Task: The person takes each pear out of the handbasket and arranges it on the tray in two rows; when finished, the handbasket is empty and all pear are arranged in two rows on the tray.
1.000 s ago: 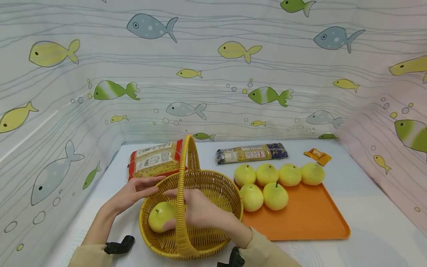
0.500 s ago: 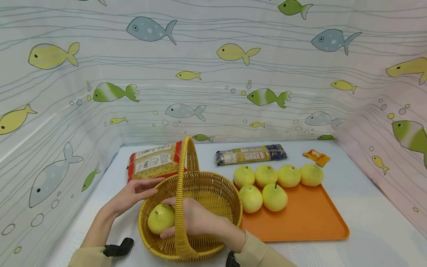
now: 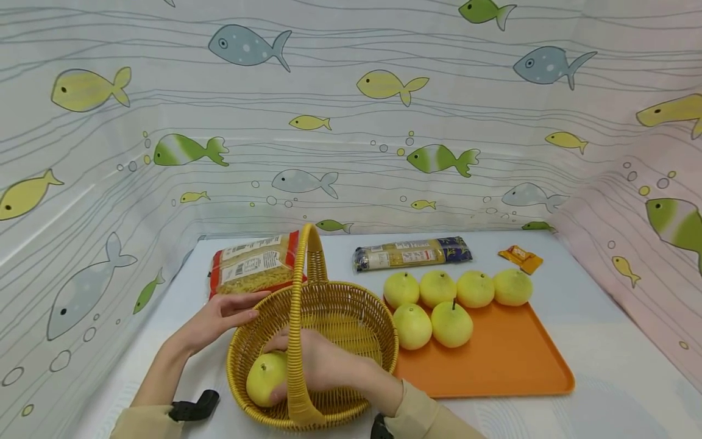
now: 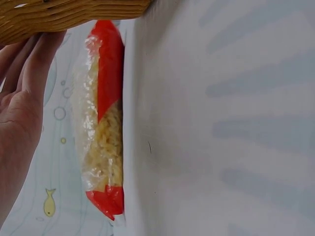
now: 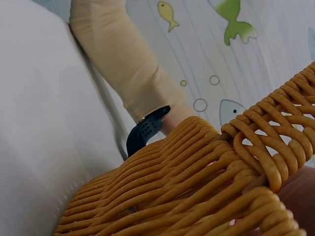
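A round yellow pear [image 3: 265,379] lies in the left part of the woven basket [image 3: 351,292]. Reaching in under the handle, my right hand [image 3: 323,361] grips this pear from its right side, its thumb on the front and fingers behind; the handle hides part of the hand. My left hand [image 3: 222,317] rests against the basket's left rim with its fingers extended. In the left wrist view the straight fingers touch the basket's outer wall [image 4: 74,17]. The right wrist view is mostly filled by the basket's weave [image 5: 162,182], and the right fingers are hidden there.
Several yellow pears [image 3: 452,324] sit on the back left of an orange tray [image 3: 504,360], right of the basket. Behind stand a red-edged pasta bag [image 3: 255,268], a long spaghetti pack [image 3: 414,253] and a small orange packet [image 3: 521,258]. Fish-printed cloth [image 3: 351,146] encloses the table.
My right hand has closed round the pear in the basket, and the pear has shifted slightly toward me. The left hand stays at the rim.
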Available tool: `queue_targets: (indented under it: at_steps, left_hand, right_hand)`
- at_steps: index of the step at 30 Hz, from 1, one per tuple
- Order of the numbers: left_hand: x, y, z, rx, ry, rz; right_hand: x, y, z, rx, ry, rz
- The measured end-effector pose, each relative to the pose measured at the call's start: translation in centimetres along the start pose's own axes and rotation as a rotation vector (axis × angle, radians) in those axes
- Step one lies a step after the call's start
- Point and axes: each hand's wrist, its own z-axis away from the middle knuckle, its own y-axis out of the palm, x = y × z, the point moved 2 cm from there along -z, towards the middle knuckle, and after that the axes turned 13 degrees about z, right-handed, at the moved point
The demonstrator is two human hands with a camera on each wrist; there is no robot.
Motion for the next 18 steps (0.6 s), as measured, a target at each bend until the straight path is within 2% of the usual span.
queue_targets:
  at_steps: [6, 11, 18]
  left_hand:
    - [-0.19, 0.06, -0.1, -0.021, -0.03, -0.008]
    - [-0.31, 0.11, -0.07, -0.014, -0.021, -0.007]
    - [-0.06, 0.12, -0.11, -0.024, -0.013, -0.012]
  right_hand:
    - [-0.1, 0.28, 0.19, 0.035, -0.021, -0.037]
    - [-0.17, 0.42, 0.26, 0.062, -0.027, -0.07]
    - [-0.15, 0.22, 0.33, 0.065, -0.049, -0.031]
